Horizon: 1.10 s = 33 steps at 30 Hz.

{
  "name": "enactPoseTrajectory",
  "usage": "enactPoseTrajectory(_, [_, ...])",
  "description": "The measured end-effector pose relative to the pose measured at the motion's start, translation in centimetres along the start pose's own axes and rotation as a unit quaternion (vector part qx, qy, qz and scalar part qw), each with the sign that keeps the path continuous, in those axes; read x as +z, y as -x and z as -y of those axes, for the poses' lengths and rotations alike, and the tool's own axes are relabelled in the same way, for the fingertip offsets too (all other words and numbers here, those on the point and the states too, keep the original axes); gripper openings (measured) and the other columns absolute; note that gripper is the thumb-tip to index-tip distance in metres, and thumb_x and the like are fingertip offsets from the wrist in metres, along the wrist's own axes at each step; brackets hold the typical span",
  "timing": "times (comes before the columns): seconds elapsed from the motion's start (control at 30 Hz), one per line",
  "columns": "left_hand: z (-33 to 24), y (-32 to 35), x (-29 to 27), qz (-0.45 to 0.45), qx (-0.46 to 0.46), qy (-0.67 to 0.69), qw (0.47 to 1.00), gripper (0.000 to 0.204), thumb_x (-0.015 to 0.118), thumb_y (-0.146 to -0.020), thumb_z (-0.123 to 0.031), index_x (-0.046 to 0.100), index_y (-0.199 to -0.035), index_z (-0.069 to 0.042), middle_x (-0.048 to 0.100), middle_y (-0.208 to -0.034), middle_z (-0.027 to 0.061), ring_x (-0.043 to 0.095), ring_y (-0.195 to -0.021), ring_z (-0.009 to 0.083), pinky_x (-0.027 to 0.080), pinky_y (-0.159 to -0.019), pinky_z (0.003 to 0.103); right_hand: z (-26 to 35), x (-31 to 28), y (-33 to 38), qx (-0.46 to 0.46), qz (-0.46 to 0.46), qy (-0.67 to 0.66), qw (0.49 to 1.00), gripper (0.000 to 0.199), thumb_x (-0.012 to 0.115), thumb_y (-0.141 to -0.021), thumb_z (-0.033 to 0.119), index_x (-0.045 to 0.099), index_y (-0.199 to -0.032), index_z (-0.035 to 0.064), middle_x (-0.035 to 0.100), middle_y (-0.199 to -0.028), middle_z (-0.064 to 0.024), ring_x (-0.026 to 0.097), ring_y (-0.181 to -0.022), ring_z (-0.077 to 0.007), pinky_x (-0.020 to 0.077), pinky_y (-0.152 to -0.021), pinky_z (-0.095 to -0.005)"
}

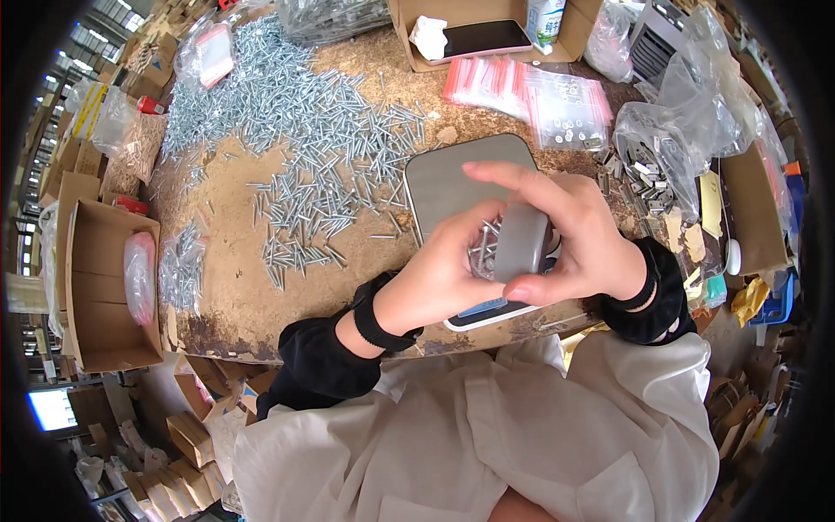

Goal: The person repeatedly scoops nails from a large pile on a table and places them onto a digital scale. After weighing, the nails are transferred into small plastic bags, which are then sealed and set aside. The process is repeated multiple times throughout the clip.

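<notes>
My right hand point(584, 228) is curled round a grey, smooth, rounded container that looks like a small cup point(522, 242), tilted toward the left. My left hand point(450, 261) is closed against the container's left side, around several screws point(485, 248). Whether a clear bag surrounds these screws, I cannot make out. Both hands are above a flat scale with a grey plate point(452, 184), its pale front edge showing below them. A large heap of silvery screws point(322, 143) spreads over the worn tabletop to the left of the scale.
Red-edged clear zip bags point(570, 109) lie behind the scale. A cardboard box point(409, 43) at the back holds a phone point(487, 39) and a carton. Metal pieces in plastic point(648, 174) lie at right. Bagged screws point(181, 270) and an open box point(104, 304) stand at left.
</notes>
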<state>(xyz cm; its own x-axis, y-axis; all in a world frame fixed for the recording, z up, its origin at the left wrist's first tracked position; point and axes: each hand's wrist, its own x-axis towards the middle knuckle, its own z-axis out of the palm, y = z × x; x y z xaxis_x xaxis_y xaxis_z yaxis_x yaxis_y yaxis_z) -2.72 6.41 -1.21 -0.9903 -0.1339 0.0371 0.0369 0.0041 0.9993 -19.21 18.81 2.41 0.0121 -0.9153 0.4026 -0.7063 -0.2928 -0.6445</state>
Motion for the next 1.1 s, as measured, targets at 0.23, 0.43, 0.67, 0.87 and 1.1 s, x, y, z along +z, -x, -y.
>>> enactPoseTrajectory(0.23, [0.0,0.1,0.2,-0.037,0.048,-0.026,0.998,0.052,0.08,-0.079,-0.007,0.053,-0.123,0.001,0.066,-0.109,0.0085,0.064,-0.1,0.0136,0.051,-0.087,0.03,0.2,0.2,0.1,0.093,-0.02,-0.247,0.964,0.071,0.068,-0.088,0.048,0.052,-0.138,0.0004,0.067,-0.1,-0.0111,0.066,-0.088,-0.0186,0.0509,-0.078,-0.0314])
enactPoseTrajectory(0.43, [-0.1,0.2,0.2,-0.042,0.02,0.046,0.998,0.048,0.079,-0.08,-0.003,0.053,-0.12,-0.002,0.063,-0.105,0.0038,0.06,-0.097,0.0099,0.05,-0.085,0.028,0.3,0.2,0.1,0.09,-0.028,-0.309,0.946,0.058,0.064,-0.096,0.04,0.052,-0.137,0.0015,0.063,-0.114,-0.0113,0.061,-0.101,-0.0177,0.0501,-0.087,-0.0329])
enactPoseTrajectory(0.67, [0.0,0.3,-0.2,-0.044,0.005,0.061,0.997,0.043,0.079,-0.081,-0.003,0.053,-0.115,-0.005,0.06,-0.099,-0.0005,0.059,-0.091,0.0069,0.049,-0.081,0.025,0.5,-0.5,0.1,0.108,0.011,-0.36,0.927,0.06,0.057,-0.099,0.047,0.051,-0.138,0.0019,0.062,-0.119,-0.0095,0.059,-0.108,-0.0173,0.0486,-0.092,-0.0316])
enactPoseTrajectory(0.87, [0.1,0.2,-0.5,-0.035,0.0,0.022,0.999,0.041,0.078,-0.081,-0.001,0.052,-0.113,-0.006,0.06,-0.097,-0.0013,0.059,-0.09,0.0063,0.049,-0.081,0.025,0.4,-0.6,0.1,0.118,0.007,-0.367,0.923,0.059,0.052,-0.101,0.046,0.05,-0.14,0.0018,0.061,-0.123,-0.0087,0.059,-0.112,-0.0172,0.0459,-0.097,-0.0307])
enactPoseTrajectory(1.1, [-0.6,0.6,-0.3,-0.037,-0.01,0.061,0.997,0.04,0.074,-0.081,0.005,0.052,-0.112,-0.006,0.058,-0.101,-0.0001,0.059,-0.096,0.0076,0.049,-0.084,0.025,-1.4,-1.0,-0.3,0.124,-0.058,-0.173,0.975,0.052,0.061,-0.094,0.024,0.049,-0.139,0.0027,0.063,-0.12,-0.0106,0.061,-0.108,-0.0191,0.0484,-0.092,-0.0316])
